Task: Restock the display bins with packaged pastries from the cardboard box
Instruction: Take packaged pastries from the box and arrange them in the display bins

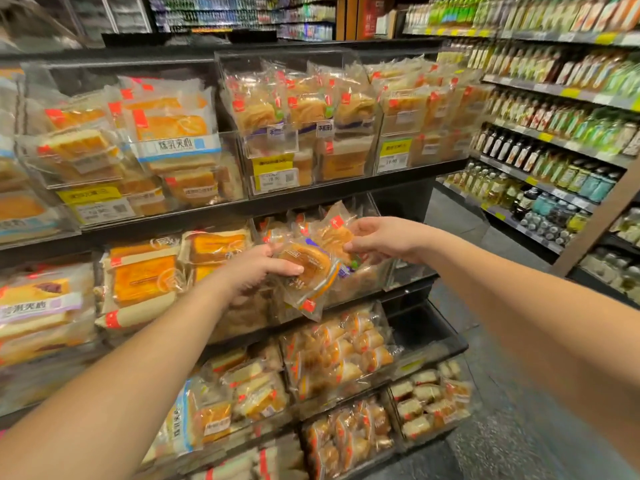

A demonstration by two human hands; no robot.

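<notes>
My left hand [258,271] grips a clear packet with a round golden pastry [306,268], held tilted in front of a clear display bin [367,289] on the middle shelf. My right hand [377,240] reaches into that bin, its fingertips pinching the edge of a second packaged pastry [334,233] that stands among others there. The cardboard box is not in view.
Clear bins of packaged breads fill the black shelf unit: sliced cakes [145,282] at left, flaky pastries [294,109] above, small rolls [339,351] below. A shelf of bottled oils and sauces [540,150] lines the aisle at right. Grey floor [519,427] lies below right.
</notes>
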